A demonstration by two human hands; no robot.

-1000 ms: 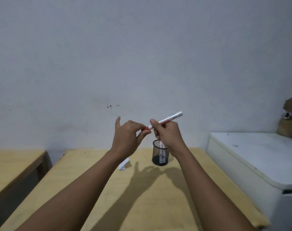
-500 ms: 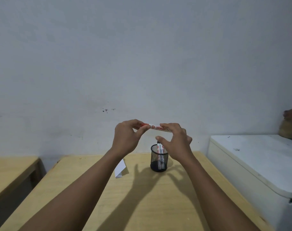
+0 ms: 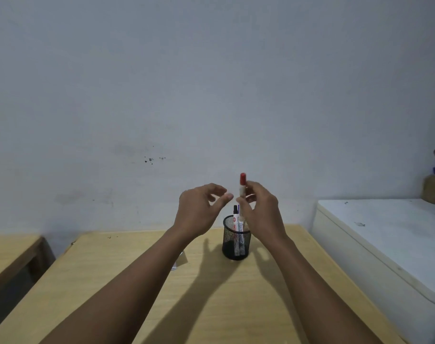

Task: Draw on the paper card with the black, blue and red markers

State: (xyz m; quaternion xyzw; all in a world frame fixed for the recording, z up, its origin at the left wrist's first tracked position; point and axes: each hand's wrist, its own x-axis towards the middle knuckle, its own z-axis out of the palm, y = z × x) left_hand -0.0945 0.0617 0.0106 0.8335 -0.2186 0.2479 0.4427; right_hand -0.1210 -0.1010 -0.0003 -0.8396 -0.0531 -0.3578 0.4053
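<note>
Now the right hand [image 3: 261, 212] pinches the capped red marker [image 3: 242, 187] upright above the mesh cup [image 3: 236, 240] on the counter [image 3: 211, 294], left hand [image 3: 199, 212] loose and empty beside it; a slack pinch could drop it off-rim, toppling the cup.

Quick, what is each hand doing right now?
Left hand: open, holding nothing.
Right hand: closed on the red marker, held upright above the mesh cup.
</note>
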